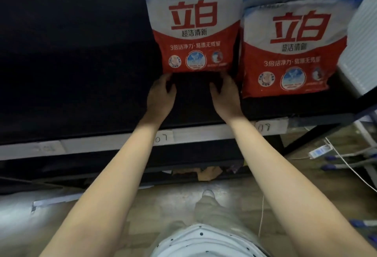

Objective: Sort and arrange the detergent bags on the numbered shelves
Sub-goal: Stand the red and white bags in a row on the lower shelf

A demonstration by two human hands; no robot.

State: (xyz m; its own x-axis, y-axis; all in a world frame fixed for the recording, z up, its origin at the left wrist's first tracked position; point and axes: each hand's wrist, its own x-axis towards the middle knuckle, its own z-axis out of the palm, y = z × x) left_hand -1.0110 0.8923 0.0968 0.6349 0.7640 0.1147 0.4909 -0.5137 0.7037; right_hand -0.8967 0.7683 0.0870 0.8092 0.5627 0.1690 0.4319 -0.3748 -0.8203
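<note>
Stockroom or shop storage, dark shelf with numbered labels, detergent bags

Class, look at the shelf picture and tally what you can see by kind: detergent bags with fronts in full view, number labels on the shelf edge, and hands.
Detergent bags: 2, the left bag and the right bag
Number labels: 2 readable, 07 and 08
Hands: 2, left hand and right hand
Total: 6

A dark shelving unit fills the view from nine to twelve o'clock; brownish floor below, white cables at four o'clock.
</note>
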